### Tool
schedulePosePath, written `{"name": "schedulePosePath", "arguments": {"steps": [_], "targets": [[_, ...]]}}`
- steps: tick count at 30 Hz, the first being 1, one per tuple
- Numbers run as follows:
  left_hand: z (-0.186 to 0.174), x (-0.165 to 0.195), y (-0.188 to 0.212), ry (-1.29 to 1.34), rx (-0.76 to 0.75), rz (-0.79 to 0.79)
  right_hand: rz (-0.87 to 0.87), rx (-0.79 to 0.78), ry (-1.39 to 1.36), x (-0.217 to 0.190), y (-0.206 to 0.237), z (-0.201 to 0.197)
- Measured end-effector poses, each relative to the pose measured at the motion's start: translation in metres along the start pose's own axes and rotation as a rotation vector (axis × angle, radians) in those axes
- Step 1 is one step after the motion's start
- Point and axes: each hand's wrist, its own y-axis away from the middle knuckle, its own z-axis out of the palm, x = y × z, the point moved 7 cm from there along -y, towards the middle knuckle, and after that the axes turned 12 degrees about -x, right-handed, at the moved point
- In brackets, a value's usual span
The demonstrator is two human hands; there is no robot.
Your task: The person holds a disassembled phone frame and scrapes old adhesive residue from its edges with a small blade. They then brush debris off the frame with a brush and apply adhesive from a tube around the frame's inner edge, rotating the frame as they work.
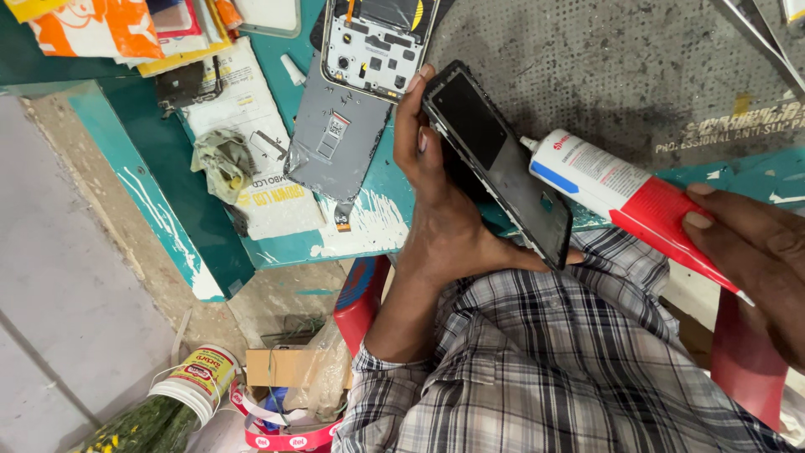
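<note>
left hand [436,180]: raised, fingers curled, gripping | right hand [746,239]: fingers pinched, squeezing

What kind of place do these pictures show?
Most likely a small phone repair bench. The left hand holds a black phone frame, the right hand a white and red glue tube. An opened phone with bare circuit boards lies on the worn green table.

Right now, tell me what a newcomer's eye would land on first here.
The left hand at centre holds up a black rectangular phone frame, tilted on edge. Just right of it, the right hand grips a white-and-red glue tube with its nozzle at the frame's edge. Behind, on the teal worktable, lies an opened phone with its circuit board bared.
</note>
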Motion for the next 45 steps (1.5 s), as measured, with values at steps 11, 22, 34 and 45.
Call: {"name": "schedulePosePath", "arguments": {"steps": [11,22,34,45], "targets": [[-0.002,0.003,0.000,-0.017,0.002,0.016,0.030,-0.012,-0.126,0.020,0.015,0.006],[-0.004,0.005,0.000,-0.067,0.036,0.051,-0.136,0.041,-0.102,0.042,0.027,0.010],[-0.005,0.001,0.004,-0.101,0.056,0.071,-0.619,0.095,0.004,0.005,0.045,0.005],[-0.008,-0.001,0.011,-0.024,0.101,-0.006,-0.246,0.038,-0.328,0.031,0.023,0.024]]}}
